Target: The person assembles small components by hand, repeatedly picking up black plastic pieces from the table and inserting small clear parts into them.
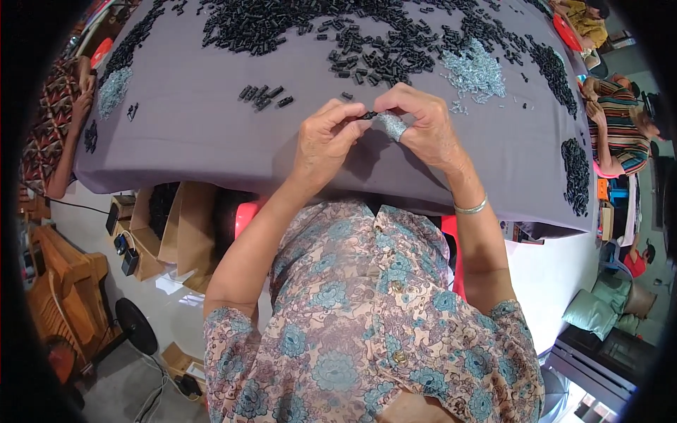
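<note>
Above the cloth, my left hand pinches a small black cylindrical part between thumb and fingers. My right hand meets it from the other side, its fingertips at the part's right end. A clump of small silvery metal pieces shows in the right palm, held by the curled fingers. Whether a single silvery piece sits at the black part's end is too small to tell. Left of my hands lies a small group of black cylindrical parts. A heap of loose silvery pieces lies beyond my right hand.
Big piles of black parts spread over the far side of the grey-clothed table. Co-workers' arms show at the left edge, and others sit at the right. Cardboard boxes stand below the table's near edge; a black fan is lower left.
</note>
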`<state>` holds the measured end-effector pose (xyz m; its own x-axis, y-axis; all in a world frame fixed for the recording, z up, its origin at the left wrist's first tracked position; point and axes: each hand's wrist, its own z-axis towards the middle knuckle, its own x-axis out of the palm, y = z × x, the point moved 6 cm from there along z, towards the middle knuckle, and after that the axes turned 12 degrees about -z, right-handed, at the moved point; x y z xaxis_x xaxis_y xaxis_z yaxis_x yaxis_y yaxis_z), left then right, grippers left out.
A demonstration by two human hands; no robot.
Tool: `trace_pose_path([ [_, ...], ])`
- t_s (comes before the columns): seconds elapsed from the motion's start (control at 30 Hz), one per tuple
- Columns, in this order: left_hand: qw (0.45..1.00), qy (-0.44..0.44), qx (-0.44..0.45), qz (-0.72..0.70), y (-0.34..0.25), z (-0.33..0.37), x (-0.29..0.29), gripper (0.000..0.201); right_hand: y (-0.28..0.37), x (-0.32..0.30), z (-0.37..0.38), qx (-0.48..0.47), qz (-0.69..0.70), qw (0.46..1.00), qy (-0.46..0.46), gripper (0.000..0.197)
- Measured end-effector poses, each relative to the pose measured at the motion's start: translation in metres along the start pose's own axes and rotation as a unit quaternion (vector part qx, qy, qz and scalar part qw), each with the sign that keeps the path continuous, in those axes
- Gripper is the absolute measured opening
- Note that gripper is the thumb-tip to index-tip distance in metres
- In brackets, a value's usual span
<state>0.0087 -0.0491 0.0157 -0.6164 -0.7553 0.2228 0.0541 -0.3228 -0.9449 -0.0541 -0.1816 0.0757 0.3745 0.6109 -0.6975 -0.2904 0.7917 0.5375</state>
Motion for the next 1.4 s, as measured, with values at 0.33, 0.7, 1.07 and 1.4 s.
trace_pose_path([
  [0.33, 0.982, 0.082, -0.125, -0.120, 0.000, 0.002, 0.004, 0.017, 0.017, -0.012, 0.001, -0.058, -0.048, 0.996, 0.044, 0.021],
  [0.7, 0.979, 0.029, -0.121, -0.159, 0.004, -0.002, 0.003, 0.017, 0.024, -0.008, -0.003, -0.074, -0.074, 0.994, 0.026, 0.033],
  [1.07, 0.965, 0.090, -0.200, -0.143, 0.015, 0.002, -0.002, 0.018, 0.018, -0.004, -0.003, -0.071, -0.065, 0.993, 0.063, 0.025],
  [1.4, 0.992, 0.084, -0.077, -0.052, -0.007, 0.003, 0.004, 0.014, 0.007, -0.006, -0.006, 0.003, -0.009, 1.000, 0.009, 0.019],
])
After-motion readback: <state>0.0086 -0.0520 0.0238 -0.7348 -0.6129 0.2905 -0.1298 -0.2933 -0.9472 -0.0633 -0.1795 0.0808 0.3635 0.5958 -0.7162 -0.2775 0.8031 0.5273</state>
